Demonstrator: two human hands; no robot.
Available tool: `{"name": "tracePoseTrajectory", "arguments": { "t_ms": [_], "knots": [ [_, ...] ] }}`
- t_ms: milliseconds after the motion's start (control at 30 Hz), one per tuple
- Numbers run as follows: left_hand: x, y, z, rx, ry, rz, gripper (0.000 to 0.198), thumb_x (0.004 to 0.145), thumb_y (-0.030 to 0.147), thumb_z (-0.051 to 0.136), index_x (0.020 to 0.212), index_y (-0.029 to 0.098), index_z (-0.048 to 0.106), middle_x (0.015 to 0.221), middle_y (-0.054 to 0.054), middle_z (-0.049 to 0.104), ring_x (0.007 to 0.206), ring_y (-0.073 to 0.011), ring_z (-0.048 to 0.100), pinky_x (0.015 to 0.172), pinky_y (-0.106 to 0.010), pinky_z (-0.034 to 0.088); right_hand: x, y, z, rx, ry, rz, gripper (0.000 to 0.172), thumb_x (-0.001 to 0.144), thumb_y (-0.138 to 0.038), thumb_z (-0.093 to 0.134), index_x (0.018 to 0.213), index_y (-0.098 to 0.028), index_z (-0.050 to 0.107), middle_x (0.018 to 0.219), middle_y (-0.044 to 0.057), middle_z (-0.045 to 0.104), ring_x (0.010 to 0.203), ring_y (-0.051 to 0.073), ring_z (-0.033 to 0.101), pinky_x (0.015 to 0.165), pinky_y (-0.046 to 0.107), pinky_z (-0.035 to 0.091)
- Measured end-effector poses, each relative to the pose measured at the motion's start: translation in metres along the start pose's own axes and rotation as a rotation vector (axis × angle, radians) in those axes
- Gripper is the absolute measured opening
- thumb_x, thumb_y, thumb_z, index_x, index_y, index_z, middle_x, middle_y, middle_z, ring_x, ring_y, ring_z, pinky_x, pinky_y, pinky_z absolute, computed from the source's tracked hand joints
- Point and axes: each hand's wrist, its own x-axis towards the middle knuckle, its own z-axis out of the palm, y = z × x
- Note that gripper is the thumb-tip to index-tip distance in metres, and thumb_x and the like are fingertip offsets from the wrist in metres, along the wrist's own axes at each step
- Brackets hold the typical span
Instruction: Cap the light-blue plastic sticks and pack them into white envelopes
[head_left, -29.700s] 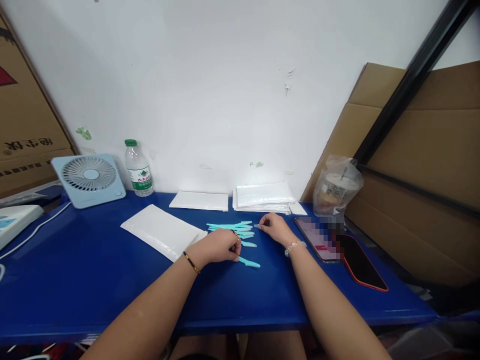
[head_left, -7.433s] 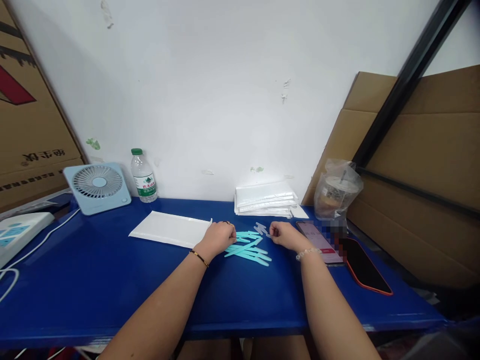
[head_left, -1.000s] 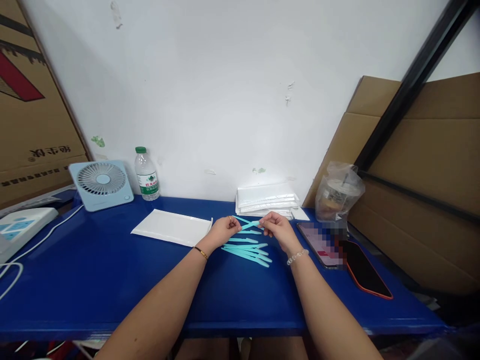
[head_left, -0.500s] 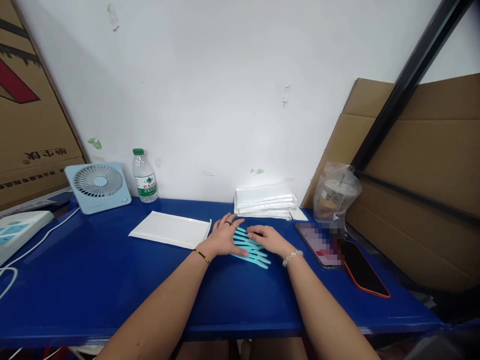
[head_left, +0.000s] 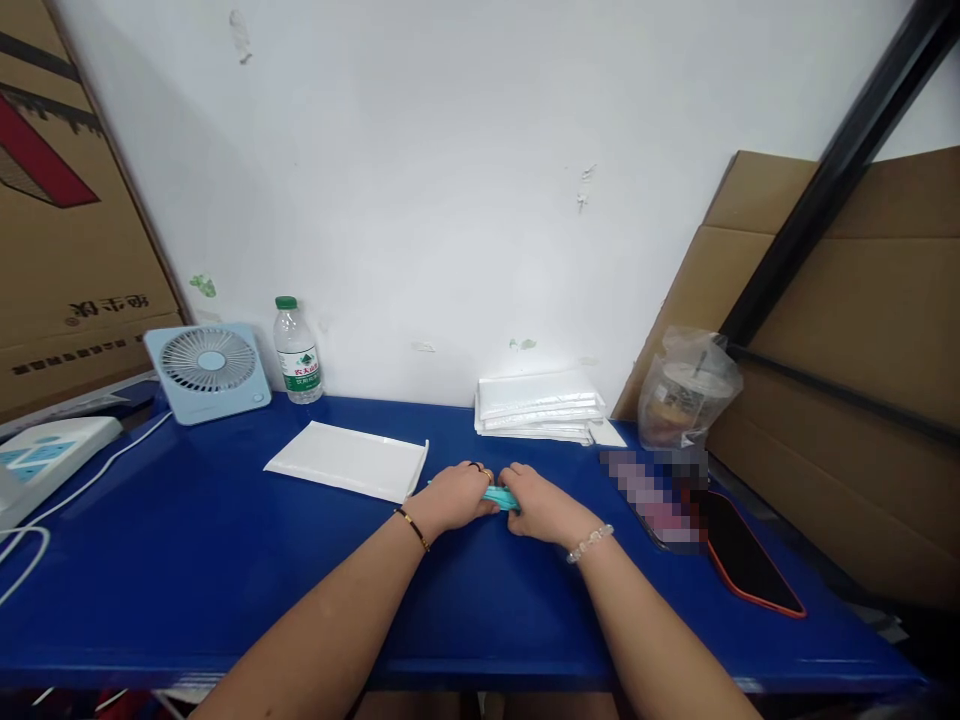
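Gathered into a narrow bundle on the blue table [head_left: 187,560] are several slim turquoise plastic sticks [head_left: 501,497], shaped like eyebrow razors. My left hand [head_left: 459,497] is closed round the left part of the bundle. From the right, my right hand [head_left: 541,503] grips the other end, its fingers almost touching those of the left. Only the middle of the bundle shows between the hands; most of it is hidden. A flat white padded envelope [head_left: 349,460] lies just left of my left hand.
Behind my hands, a stack of white padded envelopes [head_left: 536,405] lies against the wall. Back left stand a blue fan [head_left: 210,375] and a water bottle [head_left: 298,355]. A power strip [head_left: 56,455] is far left. Right are a bagged drink cup [head_left: 686,395] and an orange-edged phone [head_left: 750,555].
The turquoise sticks lay fanned out under my hands; now they are squeezed into one bundle. Both hands have closed on it and come nearer each other. The view has shifted slightly.
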Motion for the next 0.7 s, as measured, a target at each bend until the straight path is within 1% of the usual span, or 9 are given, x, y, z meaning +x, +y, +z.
{"name": "tracePoseTrajectory", "arguments": {
  "t_ms": [100, 267, 400, 467, 533, 567, 600, 633, 700],
  "knots": [
    [-0.001, 0.004, 0.002, 0.072, 0.047, 0.021, 0.024, 0.084, 0.039, 0.053, 0.092, 0.016, 0.056, 0.094, -0.008, 0.061, 0.089, -0.0236, 0.056, 0.073, -0.032, 0.042, 0.003, -0.004, 0.006, -0.090, -0.029, 0.009, 0.028, 0.070, -0.014, 0.051, 0.098, -0.012, 0.053, 0.097, 0.011, 0.055, 0.092, 0.023, 0.050, 0.080, 0.032, 0.041],
    [0.000, 0.008, -0.002, 0.191, 0.142, 0.043, 0.019, 0.084, 0.032, 0.054, 0.091, 0.015, 0.055, 0.090, -0.009, 0.061, 0.087, -0.0235, 0.056, 0.075, -0.035, 0.039, 0.009, -0.008, 0.008, -0.161, 0.020, 0.044, 0.026, 0.076, -0.018, 0.049, 0.101, -0.013, 0.051, 0.099, 0.012, 0.057, 0.091, 0.023, 0.053, 0.079, 0.032, 0.040],
    [-0.001, 0.003, -0.014, 0.128, 0.225, 0.014, 0.018, 0.080, 0.030, 0.058, 0.092, 0.016, 0.057, 0.091, -0.009, 0.062, 0.094, -0.0251, 0.054, 0.082, -0.039, 0.036, 0.012, -0.010, 0.008, -0.108, 0.007, 0.089, 0.031, 0.079, -0.013, 0.043, 0.109, -0.012, 0.046, 0.097, 0.013, 0.059, 0.082, 0.022, 0.058, 0.071, 0.030, 0.041],
    [-0.002, -0.001, -0.021, 0.009, 0.365, -0.058, 0.048, 0.070, 0.036, 0.069, 0.112, 0.020, 0.052, 0.110, -0.010, 0.058, 0.109, -0.0291, 0.047, 0.090, -0.043, 0.032, 0.013, -0.009, 0.006, -0.027, 0.030, 0.094, 0.035, 0.079, -0.010, 0.042, 0.114, -0.013, 0.044, 0.101, 0.013, 0.058, 0.083, 0.022, 0.059, 0.071, 0.030, 0.041],
    [-0.002, -0.006, -0.027, -0.169, 0.593, -0.189, 0.093, 0.057, 0.044, 0.078, 0.135, 0.024, 0.031, 0.135, -0.013, 0.040, 0.126, -0.0336, 0.031, 0.099, -0.048, 0.024, 0.013, -0.005, 0.004, 0.140, 0.133, 0.073, 0.041, 0.078, -0.007, 0.042, 0.118, -0.015, 0.041, 0.107, 0.012, 0.057, 0.087, 0.021, 0.058, 0.074, 0.029, 0.041],
    [-0.002, -0.007, -0.029, -0.294, 0.692, -0.251, 0.110, 0.052, 0.047, 0.079, 0.141, 0.025, 0.018, 0.142, -0.014, 0.029, 0.131, -0.0345, 0.023, 0.102, -0.049, 0.021, 0.014, -0.004, 0.002, 0.250, 0.227, 0.062, 0.041, 0.078, -0.008, 0.042, 0.118, -0.017, 0.041, 0.106, 0.010, 0.057, 0.087, 0.020, 0.057, 0.075, 0.029, 0.042],
    [-0.001, -0.008, -0.030, -0.451, 0.749, -0.297, 0.120, 0.051, 0.050, 0.079, 0.143, 0.024, 0.007, 0.146, -0.016, 0.021, 0.133, -0.0346, 0.019, 0.103, -0.050, 0.020, 0.015, -0.003, 0.001, 0.368, 0.339, 0.061, 0.038, 0.080, -0.010, 0.042, 0.117, -0.018, 0.041, 0.102, 0.008, 0.058, 0.085, 0.018, 0.057, 0.075, 0.029, 0.042],
    [0.001, -0.007, -0.030, -0.635, 0.755, -0.315, 0.123, 0.052, 0.052, 0.077, 0.144, 0.023, 0.000, 0.147, -0.017, 0.018, 0.134, -0.0339, 0.019, 0.103, -0.049, 0.022, 0.016, -0.002, 0.000, 0.487, 0.453, 0.069, 0.031, 0.082, -0.013, 0.042, 0.113, -0.019, 0.042, 0.094, 0.006, 0.058, 0.080, 0.017, 0.056, 0.073, 0.028, 0.043],
    [0.007, -0.001, -0.033, -1.022, 0.659, -0.283, 0.112, 0.063, 0.058, 0.068, 0.144, 0.020, 0.002, 0.145, -0.020, 0.023, 0.132, -0.0313, 0.026, 0.100, -0.045, 0.030, 0.019, -0.004, -0.002, 0.714, 0.620, 0.076, 0.016, 0.088, -0.023, 0.039, 0.103, -0.020, 0.044, 0.076, 0.000, 0.055, 0.067, 0.015, 0.053, 0.065, 0.027, 0.044]
  ]
}}
